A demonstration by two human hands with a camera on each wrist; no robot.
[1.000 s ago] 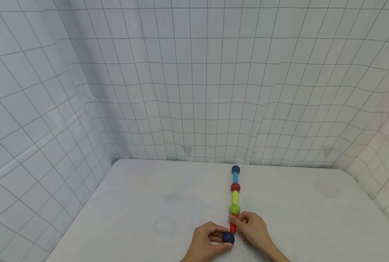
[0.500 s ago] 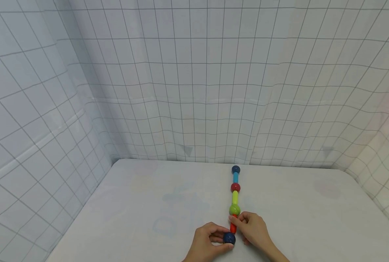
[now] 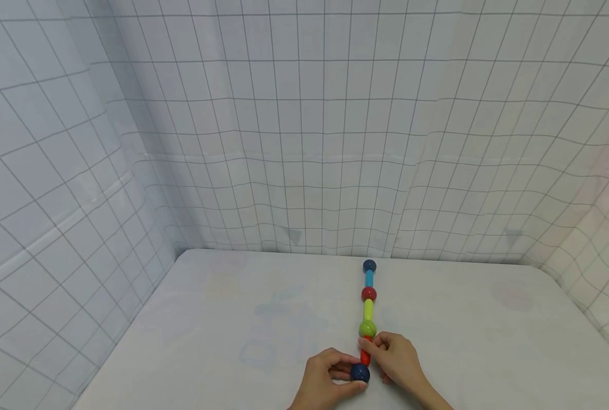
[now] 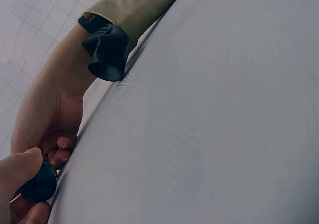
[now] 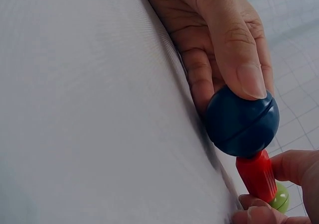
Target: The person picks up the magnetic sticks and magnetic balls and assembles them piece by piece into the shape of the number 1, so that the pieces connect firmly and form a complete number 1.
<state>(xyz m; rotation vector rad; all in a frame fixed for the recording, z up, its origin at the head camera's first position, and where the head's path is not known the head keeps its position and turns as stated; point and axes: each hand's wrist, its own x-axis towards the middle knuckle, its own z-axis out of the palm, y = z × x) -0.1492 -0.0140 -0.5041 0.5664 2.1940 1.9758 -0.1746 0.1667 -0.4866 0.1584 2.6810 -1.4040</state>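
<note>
My left hand [image 3: 325,377] pinches a dark blue ball [image 3: 360,373] between thumb and fingers at the near end of a chain of balls and rods. In the right wrist view a groove runs across that ball [image 5: 243,122], and the red rod [image 5: 256,175] meets its underside. My right hand [image 3: 397,360] grips the red rod [image 3: 366,357] between thumb and fingers. Beyond it the line continues with a green ball [image 3: 368,328], a yellow-green rod [image 3: 368,310], a red ball [image 3: 368,294], a light blue rod [image 3: 369,278] and another dark blue ball [image 3: 370,266].
The chain lies on a white tabletop [image 3: 207,330] and reaches nearly to its back edge. A white grid-patterned curtain [image 3: 283,142] surrounds the table at the back and sides. In the left wrist view a black wrist camera [image 4: 107,52] sits below a beige sleeve [image 4: 137,10].
My left hand has shifted slightly right with the dark blue ball, bringing it in line under the red rod's end. The right hand keeps its grip on the red rod.
</note>
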